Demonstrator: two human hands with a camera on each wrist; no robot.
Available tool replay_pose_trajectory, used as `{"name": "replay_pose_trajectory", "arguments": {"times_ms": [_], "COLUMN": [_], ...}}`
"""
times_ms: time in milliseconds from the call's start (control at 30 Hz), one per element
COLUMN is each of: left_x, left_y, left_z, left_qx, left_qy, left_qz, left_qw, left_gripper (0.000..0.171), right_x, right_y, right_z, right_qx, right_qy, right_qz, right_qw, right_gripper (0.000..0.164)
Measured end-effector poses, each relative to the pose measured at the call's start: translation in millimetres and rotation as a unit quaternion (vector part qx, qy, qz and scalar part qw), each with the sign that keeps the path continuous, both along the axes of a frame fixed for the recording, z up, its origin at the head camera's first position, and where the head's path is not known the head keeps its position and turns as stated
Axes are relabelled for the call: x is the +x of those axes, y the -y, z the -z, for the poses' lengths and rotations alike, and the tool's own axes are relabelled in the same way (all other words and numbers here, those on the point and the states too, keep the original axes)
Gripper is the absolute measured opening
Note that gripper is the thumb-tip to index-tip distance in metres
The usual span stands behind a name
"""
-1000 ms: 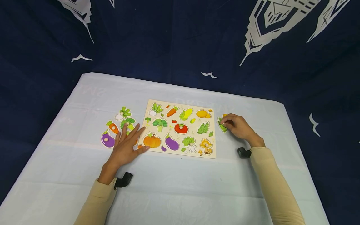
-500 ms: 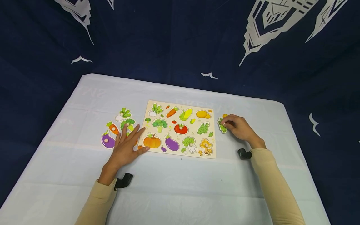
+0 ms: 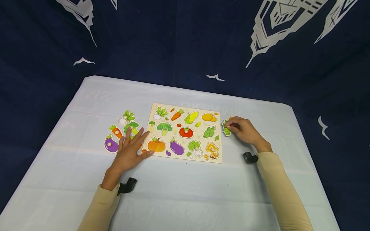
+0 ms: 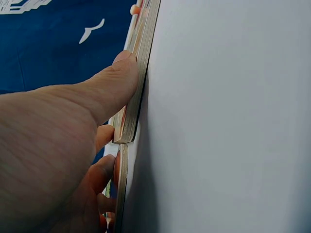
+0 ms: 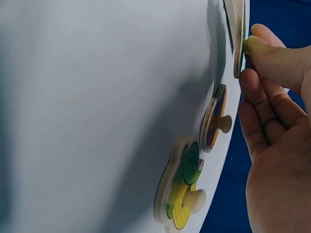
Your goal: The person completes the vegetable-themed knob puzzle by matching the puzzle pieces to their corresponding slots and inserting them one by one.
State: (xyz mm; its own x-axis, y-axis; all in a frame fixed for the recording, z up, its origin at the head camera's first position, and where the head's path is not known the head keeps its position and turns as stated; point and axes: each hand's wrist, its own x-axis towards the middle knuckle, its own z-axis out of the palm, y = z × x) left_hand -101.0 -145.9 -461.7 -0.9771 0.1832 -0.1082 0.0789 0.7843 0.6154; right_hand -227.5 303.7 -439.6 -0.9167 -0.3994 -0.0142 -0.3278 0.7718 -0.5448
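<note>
My right hand (image 3: pixel 245 130) pinches the knob of a green leafy-bundle puzzle piece (image 3: pixel 226 130), just off the board's right edge. The right wrist view shows this green piece (image 5: pixel 239 41) tilted up and lifted off the table. A wooden vegetable puzzle board (image 3: pixel 198 134) lies mid-table; its tomato (image 3: pixel 186 132), cabbage (image 3: pixel 195 148) and mushroom (image 3: pixel 212 150) carry knobs. With fingers spread, my left hand (image 3: pixel 128 155) rests at the board's left edge, thumb on its corner. Beneath those fingers lie partly covered pieces. In the left wrist view the thumb (image 4: pixel 114 80) touches the board's side.
Left of the board lie loose knobbed pieces: turnip (image 3: pixel 122 119), broccoli (image 3: pixel 134 125), carrot (image 3: pixel 117 132) and eggplant (image 3: pixel 110 145). By my right hand are a corn piece (image 5: pixel 182 206) and an orange piece (image 5: pixel 218 121). A dark blue curtain (image 3: pixel 173 41) hangs behind the white-covered table (image 3: pixel 185 199).
The right hand has shifted slightly left, bringing the green piece a little nearer the board's right edge. The left hand stays in place.
</note>
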Motion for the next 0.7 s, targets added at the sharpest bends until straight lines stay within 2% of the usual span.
{"name": "replay_pose_trajectory", "arguments": {"times_ms": [700], "left_x": [-0.1], "left_y": [1], "left_z": [-0.3], "left_qx": [0.0], "left_qy": [0.002], "left_qz": [0.001], "left_qw": [1.0], "left_gripper": [0.082], "right_x": [2.5], "right_y": [19], "right_z": [-1.0], "right_qx": [-0.021], "right_qy": [-0.004], "right_qz": [-0.021], "right_qw": [1.0], "right_gripper": [0.012]}}
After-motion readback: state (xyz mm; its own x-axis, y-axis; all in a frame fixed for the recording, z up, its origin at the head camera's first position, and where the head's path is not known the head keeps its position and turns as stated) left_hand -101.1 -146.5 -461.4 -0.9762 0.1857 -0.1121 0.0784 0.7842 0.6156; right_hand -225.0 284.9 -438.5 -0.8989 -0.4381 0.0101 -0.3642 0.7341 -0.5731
